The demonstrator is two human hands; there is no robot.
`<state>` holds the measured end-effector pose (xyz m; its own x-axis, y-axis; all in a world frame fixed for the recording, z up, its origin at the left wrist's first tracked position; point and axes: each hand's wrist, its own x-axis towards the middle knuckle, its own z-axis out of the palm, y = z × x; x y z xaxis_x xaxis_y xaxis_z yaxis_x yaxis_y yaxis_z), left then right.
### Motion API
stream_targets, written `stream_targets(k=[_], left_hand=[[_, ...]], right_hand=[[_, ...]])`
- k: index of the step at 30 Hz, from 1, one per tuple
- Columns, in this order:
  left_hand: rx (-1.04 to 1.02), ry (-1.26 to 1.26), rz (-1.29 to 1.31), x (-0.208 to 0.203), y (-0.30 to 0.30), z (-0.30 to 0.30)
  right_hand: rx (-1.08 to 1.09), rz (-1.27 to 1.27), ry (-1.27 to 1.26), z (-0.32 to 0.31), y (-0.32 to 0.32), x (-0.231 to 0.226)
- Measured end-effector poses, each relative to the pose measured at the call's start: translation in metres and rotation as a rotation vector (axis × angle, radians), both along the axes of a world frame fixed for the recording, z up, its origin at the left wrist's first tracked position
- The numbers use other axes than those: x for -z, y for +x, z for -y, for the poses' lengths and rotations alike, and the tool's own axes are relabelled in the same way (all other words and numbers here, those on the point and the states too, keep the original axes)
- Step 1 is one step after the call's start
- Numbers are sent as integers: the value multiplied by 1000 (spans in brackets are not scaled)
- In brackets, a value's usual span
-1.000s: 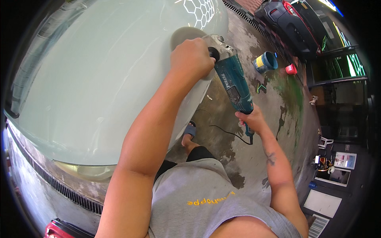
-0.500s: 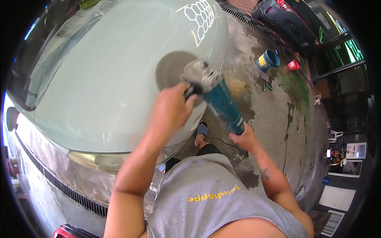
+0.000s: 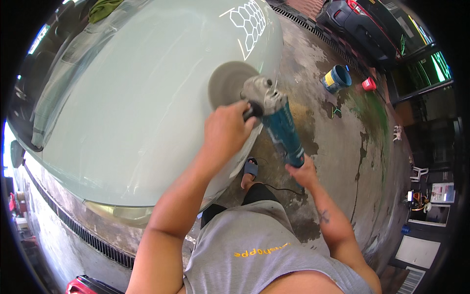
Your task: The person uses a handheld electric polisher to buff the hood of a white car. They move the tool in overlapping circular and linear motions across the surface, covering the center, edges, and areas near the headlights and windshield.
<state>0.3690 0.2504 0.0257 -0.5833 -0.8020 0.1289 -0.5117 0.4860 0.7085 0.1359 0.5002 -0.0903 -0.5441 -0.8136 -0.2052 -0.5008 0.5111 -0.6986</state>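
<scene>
A teal rotary polisher (image 3: 285,132) with a silver metal head lies over the front edge of a pale green car hood (image 3: 132,108). Its round grey pad (image 3: 229,84) is blurred as if spinning and rests against the painted surface. My left hand (image 3: 229,128) is closed around the black side handle (image 3: 253,111) near the head. My right hand (image 3: 303,171) grips the rear end of the polisher's body, over the floor beside the car. Whitish streaks and smears mark the hood.
A power cord (image 3: 281,189) trails on the stained concrete floor near my sandalled foot (image 3: 250,169). A blue bucket (image 3: 338,78) and a red container (image 3: 369,84) stand farther right. A dark car (image 3: 360,34) is parked beyond a drain grate. A green cloth (image 3: 103,10) lies by the windshield.
Both hands have carried the polisher a little to the right, its pad now closer to the hood's edge. My view has also shifted slightly.
</scene>
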Motion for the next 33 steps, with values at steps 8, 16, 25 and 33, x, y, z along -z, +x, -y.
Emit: stream_targets(k=[8,16,25,33], left_hand=[[111,-149,9,4,-187,182],[173,67,7,-15,-250,227],[36,81,39,-2,-73,62],[30,30,-30,-3,100,-78]], right_hand=[[71,310,87,141,-165,-26],[42,380,174,197,-226,40],[13,13,-142,33,-38,9],[120,167,-33,-79,137,27]])
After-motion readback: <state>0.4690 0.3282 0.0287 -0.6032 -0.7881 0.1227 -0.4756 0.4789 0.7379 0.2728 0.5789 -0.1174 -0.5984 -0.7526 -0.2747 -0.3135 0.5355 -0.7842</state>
